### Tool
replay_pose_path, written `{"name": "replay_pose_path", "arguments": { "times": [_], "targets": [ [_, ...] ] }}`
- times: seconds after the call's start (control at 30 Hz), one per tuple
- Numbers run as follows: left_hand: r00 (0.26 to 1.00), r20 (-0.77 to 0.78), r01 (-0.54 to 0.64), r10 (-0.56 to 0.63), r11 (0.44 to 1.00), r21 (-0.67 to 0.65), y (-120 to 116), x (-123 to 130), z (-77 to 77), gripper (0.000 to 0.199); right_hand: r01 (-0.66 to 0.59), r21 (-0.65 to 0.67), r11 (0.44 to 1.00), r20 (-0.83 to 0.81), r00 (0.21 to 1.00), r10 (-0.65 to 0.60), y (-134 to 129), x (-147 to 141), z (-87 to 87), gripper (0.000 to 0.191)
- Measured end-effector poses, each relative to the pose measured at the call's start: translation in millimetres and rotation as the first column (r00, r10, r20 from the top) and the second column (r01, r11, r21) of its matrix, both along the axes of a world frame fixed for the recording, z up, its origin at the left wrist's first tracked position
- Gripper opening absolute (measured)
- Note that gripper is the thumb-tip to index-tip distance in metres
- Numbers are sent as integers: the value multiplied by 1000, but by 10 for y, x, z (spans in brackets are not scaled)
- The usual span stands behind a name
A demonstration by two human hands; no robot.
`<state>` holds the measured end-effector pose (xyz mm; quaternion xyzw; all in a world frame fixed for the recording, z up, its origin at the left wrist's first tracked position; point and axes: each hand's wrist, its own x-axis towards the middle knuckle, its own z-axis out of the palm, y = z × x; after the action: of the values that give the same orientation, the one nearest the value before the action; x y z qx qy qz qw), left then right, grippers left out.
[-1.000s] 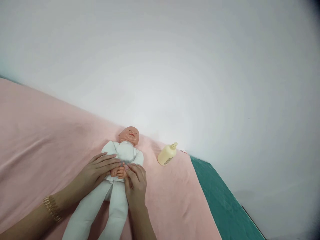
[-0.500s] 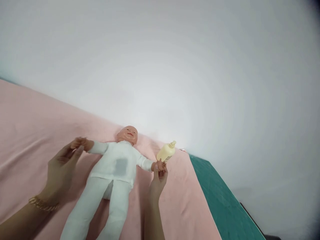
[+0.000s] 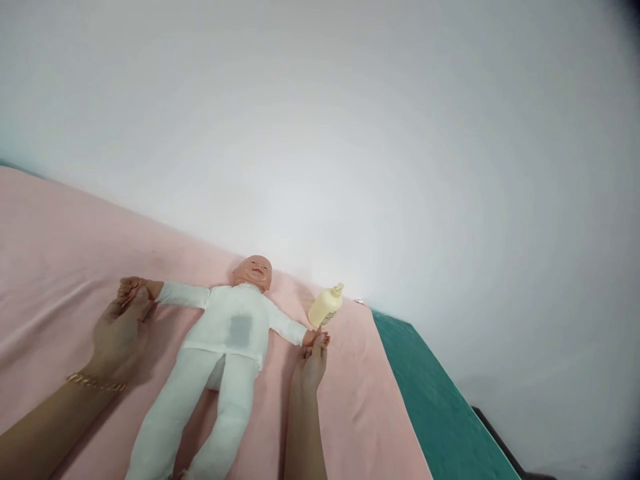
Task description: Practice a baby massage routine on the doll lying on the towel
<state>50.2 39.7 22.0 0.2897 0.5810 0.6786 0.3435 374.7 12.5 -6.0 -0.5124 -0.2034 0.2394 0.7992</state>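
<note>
A baby doll (image 3: 233, 320) in a white cloth suit lies on its back on the pink sheet (image 3: 360, 393), its arms spread wide. My left hand (image 3: 120, 333), with a bracelet at the wrist, is closed on the doll's hand at the left of the picture. On the other side my right hand (image 3: 311, 363) pinches the doll's other hand between thumb and fingers. A pale yellow pump bottle (image 3: 325, 307) stands just beyond that doll hand.
A plain pale wall (image 3: 320, 133) rises behind the sheet. To the right of the sheet lies a green surface (image 3: 430, 380), with a dark edge (image 3: 495, 437) beyond it. A small object (image 3: 359, 302) sits by the wall.
My left hand has moved outward to the left, and the doll's arm there is stretched straighter. My right hand has shifted slightly down and left, still holding the doll's other hand.
</note>
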Motion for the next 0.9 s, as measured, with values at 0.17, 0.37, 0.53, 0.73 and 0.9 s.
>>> {"name": "replay_pose_path", "arguments": {
  "times": [0.17, 0.37, 0.53, 0.73, 0.9],
  "targets": [
    [984, 170, 37, -52, 995, 88, -81, 144, 193, 40, 9, 0, 1000, 247, 969, -8, -58, -129, 205, 61],
    [962, 34, 261, -272, 945, 195, 45, 268, 403, 49, -48, 19, 999, 410, 911, 36, 38, -244, 392, 59],
    [960, -36, 278, -276, 945, 169, 427, 328, 499, 55, -127, -3, 992, 508, 854, 111, 271, -286, 624, 48],
    [928, -201, 318, -313, 948, -8, 797, 384, 537, 66, -208, -112, 972, 551, 801, 235, 583, -348, 815, 47],
    [821, -398, 363, -409, 912, -188, 1064, 433, 427, 67, -268, -223, 937, 489, 801, 345, 783, -392, 800, 37]
  ]
}}
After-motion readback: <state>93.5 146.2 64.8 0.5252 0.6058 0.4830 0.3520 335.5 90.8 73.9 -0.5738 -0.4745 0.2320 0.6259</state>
